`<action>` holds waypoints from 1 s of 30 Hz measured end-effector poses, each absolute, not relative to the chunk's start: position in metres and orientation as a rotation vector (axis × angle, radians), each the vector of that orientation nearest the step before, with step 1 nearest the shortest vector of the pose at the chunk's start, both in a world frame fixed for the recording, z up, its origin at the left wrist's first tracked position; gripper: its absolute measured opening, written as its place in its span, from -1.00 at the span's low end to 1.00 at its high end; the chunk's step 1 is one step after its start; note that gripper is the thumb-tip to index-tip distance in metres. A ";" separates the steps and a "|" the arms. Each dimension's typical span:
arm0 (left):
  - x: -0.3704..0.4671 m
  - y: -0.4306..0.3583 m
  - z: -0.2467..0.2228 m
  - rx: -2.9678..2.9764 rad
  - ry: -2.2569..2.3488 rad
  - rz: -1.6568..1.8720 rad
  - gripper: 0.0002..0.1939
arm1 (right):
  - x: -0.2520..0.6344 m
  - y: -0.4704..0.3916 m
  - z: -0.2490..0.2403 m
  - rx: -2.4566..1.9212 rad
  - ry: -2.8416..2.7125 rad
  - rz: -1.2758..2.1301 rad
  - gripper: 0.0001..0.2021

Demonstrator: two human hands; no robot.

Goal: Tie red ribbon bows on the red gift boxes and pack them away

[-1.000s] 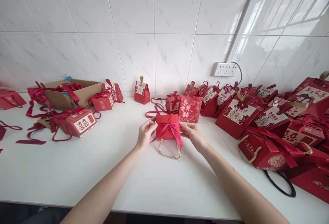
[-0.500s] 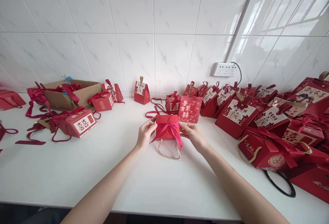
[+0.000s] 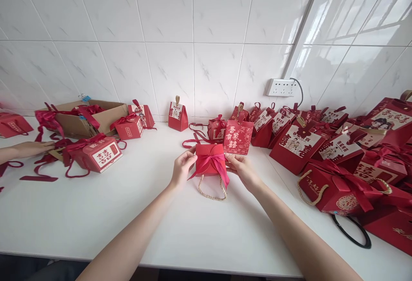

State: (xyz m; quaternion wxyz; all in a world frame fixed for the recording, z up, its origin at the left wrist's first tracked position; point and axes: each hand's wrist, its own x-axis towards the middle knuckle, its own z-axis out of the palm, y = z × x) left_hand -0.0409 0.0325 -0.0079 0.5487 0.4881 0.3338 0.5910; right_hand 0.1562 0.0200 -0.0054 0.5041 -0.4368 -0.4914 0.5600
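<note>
A small red box (image 3: 206,165) with a pink-red ribbon bow on top is between my two hands at the middle of the table. Its gold rope handle (image 3: 212,197) lies on the near side. My left hand (image 3: 184,167) pinches the left edge of the box. At its right side, my right hand (image 3: 242,170) holds the box and the bow's end with thumb and fingers. Just behind it stands a flat-faced red box with white characters (image 3: 238,138), beside a smaller ribboned box (image 3: 216,129).
Many red gift boxes (image 3: 298,145) crowd the right side, with a black loop (image 3: 354,233) near them. On the left are a cardboard box of ribbons (image 3: 111,115), red boxes (image 3: 96,154) and another person's hand (image 3: 35,148). A power strip (image 3: 281,87) is on the wall.
Another person's hand and forearm have come in from the left edge, reaching to the ribbons there. My hands and the box between them stay in place.
</note>
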 end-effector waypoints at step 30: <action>-0.040 0.031 -0.003 1.180 0.830 1.388 -0.67 | 0.155 0.018 -0.004 -1.072 -1.197 1.353 -0.61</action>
